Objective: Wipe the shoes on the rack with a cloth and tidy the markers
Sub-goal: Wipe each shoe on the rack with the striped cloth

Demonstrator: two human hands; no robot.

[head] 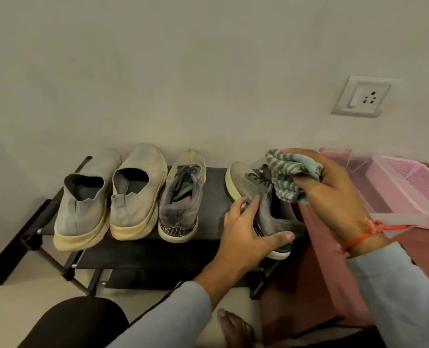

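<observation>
Your right hand (333, 189) grips the striped cloth (286, 179) just above the tilted grey sneaker (256, 194), which your left hand (248, 229) holds by the heel. It rests at the right end of the black rack (138, 249), beside a maroon-covered surface (316, 259). Three more shoes (138, 192) line the rack leftward against the plain wall (183, 71).

shoes: 4 (83, 197) | cloth: 1 (287, 177) | rack: 1 (138, 249) | pink baskets: 1 (414, 182) | wall sockets: 1 (361, 96)
</observation>
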